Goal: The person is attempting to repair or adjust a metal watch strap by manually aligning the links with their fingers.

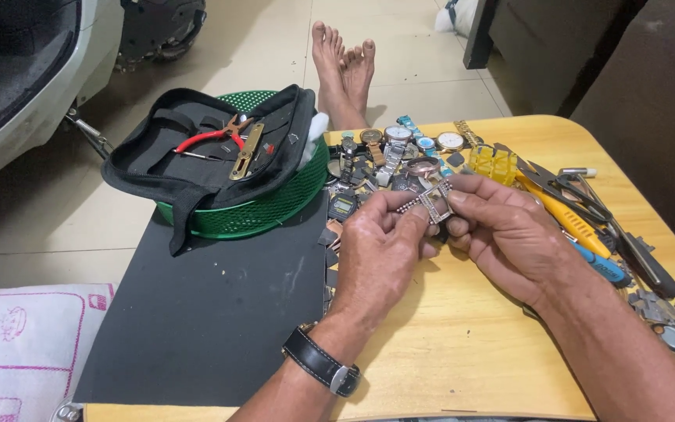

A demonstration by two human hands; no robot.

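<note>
Green basket [275, 207] holding black tool pouch [197, 148], red pliers [211, 137] inside

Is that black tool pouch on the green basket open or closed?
Open. The black tool pouch lies spread flat across the green basket, with its red-handled pliers and a brass-coloured tool showing inside.
</note>
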